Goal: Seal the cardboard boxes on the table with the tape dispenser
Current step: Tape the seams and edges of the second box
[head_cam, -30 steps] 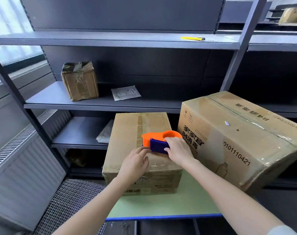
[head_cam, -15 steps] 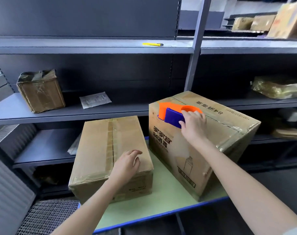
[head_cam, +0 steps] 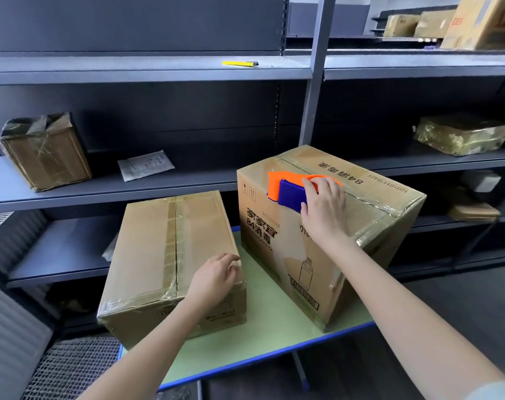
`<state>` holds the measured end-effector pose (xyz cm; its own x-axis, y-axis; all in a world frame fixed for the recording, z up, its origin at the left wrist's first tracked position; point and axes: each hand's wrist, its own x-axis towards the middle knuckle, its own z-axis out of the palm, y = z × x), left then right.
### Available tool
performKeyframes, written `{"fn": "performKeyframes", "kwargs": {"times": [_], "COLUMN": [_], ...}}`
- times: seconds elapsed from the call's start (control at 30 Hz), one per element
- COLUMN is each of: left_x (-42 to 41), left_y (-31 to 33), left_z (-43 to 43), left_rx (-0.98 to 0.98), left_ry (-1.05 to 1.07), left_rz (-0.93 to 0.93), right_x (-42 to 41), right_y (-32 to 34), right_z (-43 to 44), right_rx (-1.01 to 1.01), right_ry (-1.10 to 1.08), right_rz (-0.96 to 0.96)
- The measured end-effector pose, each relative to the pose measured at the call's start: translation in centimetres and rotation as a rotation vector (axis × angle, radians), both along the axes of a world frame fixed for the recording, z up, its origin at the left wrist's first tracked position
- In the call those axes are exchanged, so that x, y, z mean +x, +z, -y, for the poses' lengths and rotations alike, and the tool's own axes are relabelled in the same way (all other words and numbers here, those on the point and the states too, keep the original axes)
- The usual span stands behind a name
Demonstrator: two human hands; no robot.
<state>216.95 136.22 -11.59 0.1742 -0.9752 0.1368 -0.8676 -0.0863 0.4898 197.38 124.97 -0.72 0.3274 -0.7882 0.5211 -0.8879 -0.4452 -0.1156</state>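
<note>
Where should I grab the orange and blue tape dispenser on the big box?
Grip the tape dispenser by its orange ring behind the blue block, from above, like the right hand; it rests atop the large box, upper side free.

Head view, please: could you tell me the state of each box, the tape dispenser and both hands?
smaller box: closed, top seam taped, flat on the table.
larger box: closed, top seam taped, standing on the table.
tape dispenser: on the larger box's top, at its near left edge.
right hand: grips the tape dispenser.
left hand: rests on the smaller box's near right corner, holding nothing.
</note>
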Motion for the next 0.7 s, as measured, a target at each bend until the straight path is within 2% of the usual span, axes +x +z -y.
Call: {"fn": "performKeyframes", "kwargs": {"times": [0.13,0.27,0.4,0.57,0.7], "left_x": [0.8,2.6,4.7,8.0,10.8], "left_y": [0.3,0.6,0.4,-0.2,-0.6], "left_z": [-0.4,-1.5,-3.5,-7.1,-10.7], "left_rx": [-0.007,-0.019,-0.027,-0.027,-0.030], "left_ry": [0.025,0.081,0.176,0.281,0.384], "left_rz": [-0.008,0.003,0.002,-0.038,0.037], "right_x": [2.2,6.5,10.8,15.4,18.7], "right_y": [-0.1,-1.1,-3.6,-6.8,-9.1], "right_z": [-0.7,-2.4,-4.8,-8.1,-10.2], "right_rx": [-0.148,-0.124,0.071,0.342,0.462], "right_ry": [0.091,0.300,0.494,0.691,0.778], "right_rz": [0.011,0.009,-0.027,-0.244,-0.384]}}
